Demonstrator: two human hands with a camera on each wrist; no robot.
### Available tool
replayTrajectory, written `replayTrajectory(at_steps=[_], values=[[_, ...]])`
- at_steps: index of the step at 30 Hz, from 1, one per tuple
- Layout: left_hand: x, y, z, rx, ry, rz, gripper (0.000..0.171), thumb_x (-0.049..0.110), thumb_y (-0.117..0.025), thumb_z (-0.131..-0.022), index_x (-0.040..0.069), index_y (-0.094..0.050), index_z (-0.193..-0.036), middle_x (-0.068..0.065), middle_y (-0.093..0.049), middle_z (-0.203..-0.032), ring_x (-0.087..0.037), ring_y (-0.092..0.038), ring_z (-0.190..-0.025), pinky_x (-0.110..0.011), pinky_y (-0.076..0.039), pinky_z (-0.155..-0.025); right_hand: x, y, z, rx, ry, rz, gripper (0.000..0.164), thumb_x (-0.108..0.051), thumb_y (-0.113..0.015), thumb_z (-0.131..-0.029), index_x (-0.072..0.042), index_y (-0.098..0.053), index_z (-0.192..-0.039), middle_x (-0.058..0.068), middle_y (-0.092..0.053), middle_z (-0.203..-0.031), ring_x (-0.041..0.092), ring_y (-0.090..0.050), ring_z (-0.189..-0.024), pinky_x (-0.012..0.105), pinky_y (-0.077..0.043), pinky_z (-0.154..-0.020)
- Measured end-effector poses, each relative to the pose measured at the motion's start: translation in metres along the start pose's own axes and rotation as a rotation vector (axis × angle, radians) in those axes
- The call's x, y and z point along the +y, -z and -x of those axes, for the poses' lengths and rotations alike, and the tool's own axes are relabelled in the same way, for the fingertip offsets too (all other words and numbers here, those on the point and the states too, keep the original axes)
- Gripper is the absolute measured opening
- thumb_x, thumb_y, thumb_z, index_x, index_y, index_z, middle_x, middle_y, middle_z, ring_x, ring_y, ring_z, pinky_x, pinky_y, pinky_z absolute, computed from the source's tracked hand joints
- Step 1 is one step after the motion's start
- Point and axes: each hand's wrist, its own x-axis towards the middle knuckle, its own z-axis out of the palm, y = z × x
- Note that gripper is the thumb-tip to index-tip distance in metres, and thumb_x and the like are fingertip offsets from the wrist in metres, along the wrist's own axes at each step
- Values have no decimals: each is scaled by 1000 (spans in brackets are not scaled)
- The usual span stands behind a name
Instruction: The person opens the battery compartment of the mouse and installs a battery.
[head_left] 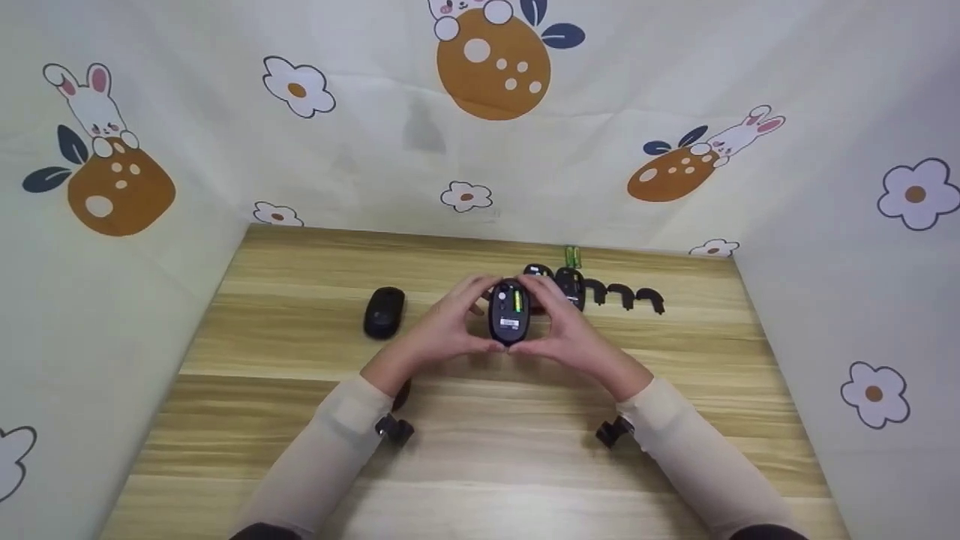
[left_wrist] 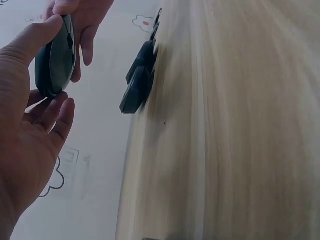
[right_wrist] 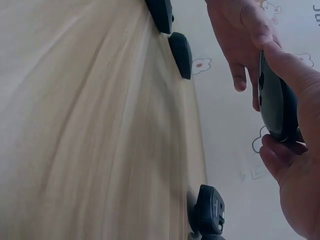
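Note:
A black computer mouse (head_left: pixel 509 330) is held above the table, its underside facing the head camera. One green-and-yellow battery (head_left: pixel 517 301) shows in its open battery slot, near a white label. My left hand (head_left: pixel 447 322) grips one side of the mouse, thumb at the near end and fingers at the far end. From the other side my right hand (head_left: pixel 568 324) grips it the same way. Both wrist views show the mouse (left_wrist: pixel 61 60) edge-on between the fingertips, its smooth top shell (right_wrist: pixel 272 102) facing the table.
Behind my right hand lie two mice, one (head_left: pixel 537 270) partly hidden, another (head_left: pixel 570 283) underside up. Green batteries (head_left: pixel 573 256) and curved black covers (head_left: pixel 620 294) lie nearby. A mouse (head_left: pixel 384 313) sits left; another dark object (head_left: pixel 403 394) is mostly hidden by my left forearm. Patterned cloth surrounds the table.

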Motion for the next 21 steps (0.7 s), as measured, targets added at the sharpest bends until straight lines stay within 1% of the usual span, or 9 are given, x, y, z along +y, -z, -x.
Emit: replayTrajectory(at_steps=[4, 9, 12, 15, 18, 21], values=[[-6, 5, -6, 4, 16, -6, 106, 16, -99, -82, 14, -41, -170, -8, -44, -164, -24, -62, -129, -42, -58, -110, 5, 0, -9, -14, -13, 24, 114, -32, -100, -79, -13, -37, -173, 11, -39, -173, 32, -45, -155, 57, -34, -130], [-13, 10, -15, -6, 48, -19, 103, 17, -98, -83, 11, -42, -169, -7, -45, -163, -28, -61, -132, -42, -56, -112, 13, 2, -20, -23, -31, 52, 112, -33, -100, -80, -15, -39, -172, 8, -44, -170, 31, -47, -153, 55, -34, -130], [-17, 11, -22, -8, 67, -56, 104, 20, -99, -83, 10, -42, -169, -5, -47, -162, -29, -60, -136, -42, -54, -114, 19, 2, -27, -23, -66, 82, 113, -32, -102, -78, -16, -39, -172, 8, -43, -171, 33, -44, -156, 59, -32, -131], [-20, 12, -28, -7, 90, -97, 101, 20, -99, -82, 12, -45, -168, -4, -50, -161, -28, -60, -137, -43, -53, -115, 24, 3, -34, -27, -98, 120, 114, -32, -103, -77, -17, -40, -171, 8, -45, -171, 33, -42, -156, 61, -32, -130], [-22, 12, -34, -7, 107, -131, 98, 18, -99, -82, 12, -47, -165, -6, -52, -159, -27, -59, -139, -44, -50, -119, 30, 4, -40, -33, -117, 155, 112, -35, -103, -77, -17, -43, -170, 9, -49, -168, 32, -44, -154, 60, -34, -129], [-25, 12, -41, -12, 120, -162, 97, 19, -99, -81, 9, -49, -163, -9, -54, -158, -28, -57, -141, -46, -46, -122, 35, 6, -45, -44, -134, 163, 110, -36, -103, -77, -18, -45, -168, 9, -52, -165, 31, -46, -151, 58, -36, -128]])
